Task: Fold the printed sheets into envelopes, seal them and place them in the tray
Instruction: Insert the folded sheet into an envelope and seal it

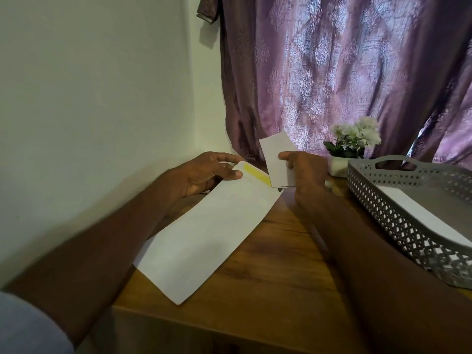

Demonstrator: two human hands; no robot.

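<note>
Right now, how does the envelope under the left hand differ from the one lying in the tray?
The envelope under the left hand lies on the table with its flap open, yellow strip showing; the tray's envelope shows no open flap. The first is gripped at its mouth; the second is untouched in the tray. Both are long and white.

Home: curtain, potted flowers

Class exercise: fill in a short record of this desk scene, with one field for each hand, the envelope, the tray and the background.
left hand: holds the envelope's open end
right hand: pinches folded sheet at the envelope's mouth
envelope: on wooden table, flap open, yellow strip showing
tray: grey, perforated, white paper inside
background: flower pot, purple curtain
</note>
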